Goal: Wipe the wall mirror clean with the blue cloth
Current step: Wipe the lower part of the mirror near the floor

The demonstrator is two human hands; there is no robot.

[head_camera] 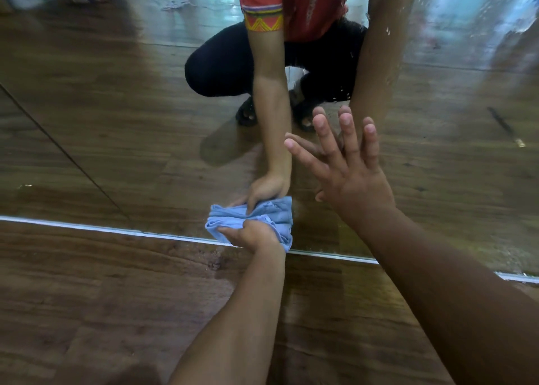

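The left hand (254,236) grips the bunched cloth (216,227) and presses it against the mirror (116,122) at the bottom edge; the right hand (356,180), above and right of the left, lies flat on the glass, fingers spread; droplets (339,98) dot the glass above it.

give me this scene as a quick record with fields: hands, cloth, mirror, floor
left hand: grips the bunched blue cloth
blue cloth: pressed to the mirror, just above its bottom edge
right hand: fingers spread, resting flat on the glass, to the right of the cloth and higher
mirror: droplets and streaks at upper right
floor: wood planks
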